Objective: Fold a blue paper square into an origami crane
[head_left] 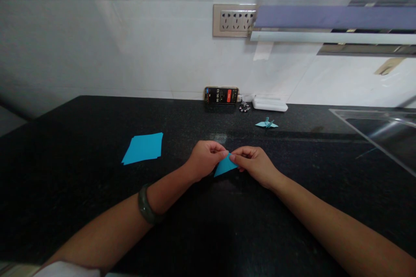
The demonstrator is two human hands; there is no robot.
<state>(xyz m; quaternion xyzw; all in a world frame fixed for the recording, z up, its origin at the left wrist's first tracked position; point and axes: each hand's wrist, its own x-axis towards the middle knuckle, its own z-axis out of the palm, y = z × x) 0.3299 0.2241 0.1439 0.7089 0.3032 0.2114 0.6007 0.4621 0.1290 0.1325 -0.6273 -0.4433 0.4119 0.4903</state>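
A folded piece of blue paper (pixel 225 166), roughly triangular, is pinched between both hands just above the dark countertop. My left hand (pixel 208 158) grips its upper left edge with thumb and fingers. On the other side, my right hand (pixel 253 162) pinches the top right edge, its thumb on the near face. The fingertips behind the paper are partly hidden. Off to the left lies a small stack of blue paper sheets (pixel 143 148), slightly misaligned. A folded light-blue paper crane (pixel 267 124) rests beyond my right hand.
Against the tiled wall leans a phone (pixel 221 95) showing a running timer, with a beaded trinket (pixel 244 107) and a white power strip-like object (pixel 269 104) beside it. A sink (pixel 383 134) is set into the black countertop (pixel 81 207) at right. A wall socket panel (pixel 234 20) sits above.
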